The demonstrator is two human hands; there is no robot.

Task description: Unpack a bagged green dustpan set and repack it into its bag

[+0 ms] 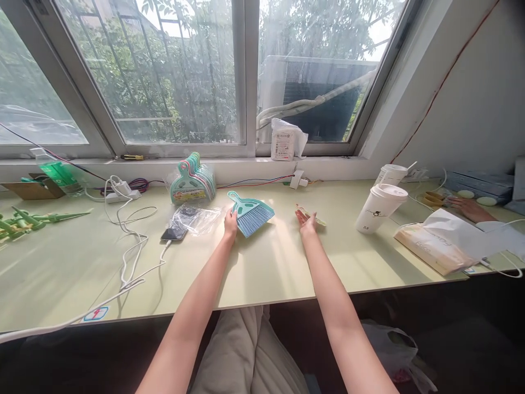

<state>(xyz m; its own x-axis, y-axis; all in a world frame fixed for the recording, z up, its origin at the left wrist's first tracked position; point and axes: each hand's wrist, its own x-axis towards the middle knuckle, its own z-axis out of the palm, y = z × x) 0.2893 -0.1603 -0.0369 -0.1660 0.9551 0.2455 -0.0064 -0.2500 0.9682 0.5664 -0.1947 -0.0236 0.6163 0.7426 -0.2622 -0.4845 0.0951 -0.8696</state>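
1. Reaching forward over the pale green desk [266, 273], the left hand [230, 223] rests its fingers against the near edge of a small teal hand brush [251, 214]; the fingers look loosely extended, touching rather than clasping, though how far they curl around the brush cannot be told.
2. The brush lies flat on the desk, its blue bristles fanned toward the right and its teal handle pointing back toward the window.
3. The right hand [307, 221] is stretched out palm up, fingers spread and holding nothing, just beside a small yellowish object [314, 217] lying on the desk; what that object is cannot be made out.
4. Both forearms are bare, nearly straight, and run up from the bottom edge, well apart from each other.
5. Left of the brush lie a crumpled clear plastic bag [197, 219] and a smartphone [174, 234] on a white cable.
6. Behind them stands a stack of dustpans [192, 180] in its packaging.
7. To the right stands a white lidded cup [379, 208], and beyond it another person's hand [471, 209] rests on the desk.
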